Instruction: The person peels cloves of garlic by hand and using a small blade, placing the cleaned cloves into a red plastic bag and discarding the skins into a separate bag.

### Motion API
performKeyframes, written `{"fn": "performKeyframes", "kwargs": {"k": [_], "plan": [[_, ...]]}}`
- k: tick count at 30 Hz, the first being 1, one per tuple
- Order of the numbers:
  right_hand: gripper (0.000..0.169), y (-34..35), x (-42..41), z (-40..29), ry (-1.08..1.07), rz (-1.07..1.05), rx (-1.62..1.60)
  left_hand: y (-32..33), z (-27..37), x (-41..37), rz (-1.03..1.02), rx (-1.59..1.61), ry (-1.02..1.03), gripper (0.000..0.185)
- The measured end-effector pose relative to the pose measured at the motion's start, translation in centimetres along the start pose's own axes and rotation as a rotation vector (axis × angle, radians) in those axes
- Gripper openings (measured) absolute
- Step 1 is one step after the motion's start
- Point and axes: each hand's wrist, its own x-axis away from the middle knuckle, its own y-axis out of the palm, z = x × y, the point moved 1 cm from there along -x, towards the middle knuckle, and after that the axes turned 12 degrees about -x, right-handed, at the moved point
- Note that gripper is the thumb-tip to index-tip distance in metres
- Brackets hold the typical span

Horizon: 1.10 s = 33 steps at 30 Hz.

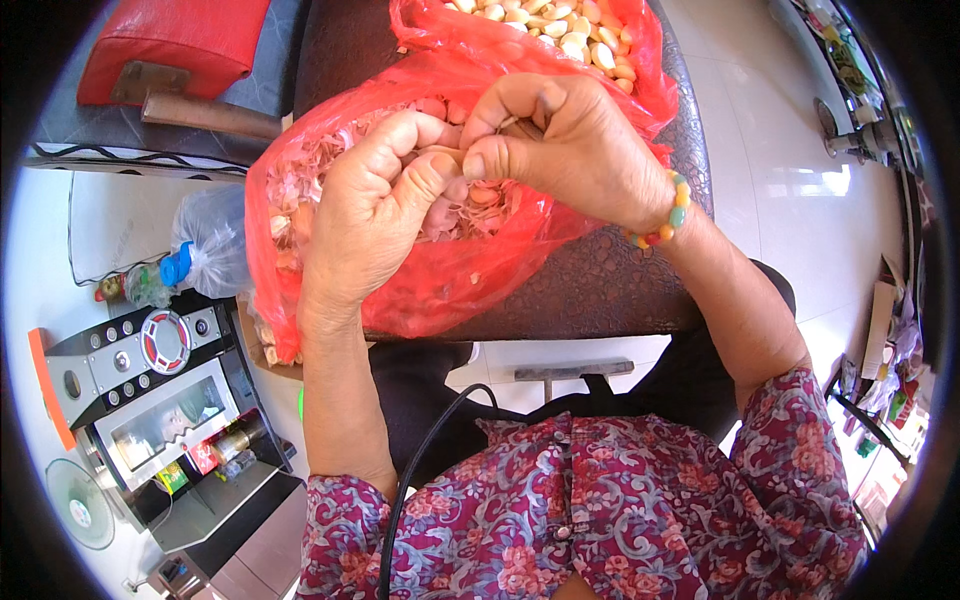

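Note:
Over an open red plastic bag [442, 307], my left hand [382, 195] and my right hand [562, 142] meet, fingertips close together. Between them they pinch a small pale piece [448, 152], which looks like a garlic clove and is mostly hidden by the fingers. A beaded bracelet [677, 206] circles my right wrist. Papery pinkish skins [487, 217] and some cloves fill the bag below. Beyond it, a second red bag [420, 26] holds many peeled, cream-coloured cloves [574, 37].
Both bags rest on a dark brown padded surface [600, 292]. A red padded block [180, 45] is at the upper left. A tied clear plastic bag [214, 240] and a cardboard box [259, 345] stand left of the bags. A black cable [420, 450] crosses my front.

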Motion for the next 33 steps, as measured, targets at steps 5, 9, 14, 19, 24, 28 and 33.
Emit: {"fn": "performKeyframes", "kwargs": {"k": [5, 9, 14, 19, 24, 28, 33], "plan": [[0.013, 0.2, 0.0, -1.9, -0.134, -0.242, 0.539, -0.4, 0.0, 0.4, -0.021, -0.115, -0.017, 0.007], [0.018, -0.1, 0.0, -0.3, -0.056, -0.146, 0.308, -0.1, 0.6, 0.1, 0.158, -0.415, 0.195, 0.008], [0.031, 0.1, 0.0, -1.9, 0.419, -0.085, -0.210, 0.2, 0.6, -0.4, 0.424, -0.820, 0.652, 0.021], [0.030, 0.1, 0.0, -1.4, 0.340, -0.030, -0.113, 0.4, 0.4, -0.6, 0.463, -0.887, 0.815, 0.026], [0.025, 0.3, 0.0, 0.0, -0.027, 0.098, 0.251, 0.9, 0.7, -0.5, 0.441, -0.823, 0.594, 0.025], [0.018, 1.1, 0.3, -0.1, -0.143, 0.091, 0.394, 1.8, -0.1, -0.6, 0.427, -0.778, 0.417, 0.019], [0.013, 1.4, 0.9, -0.5, -0.184, 0.016, 0.397, 2.0, 0.0, -0.1, 0.333, -0.536, 0.235, 0.022]]}}
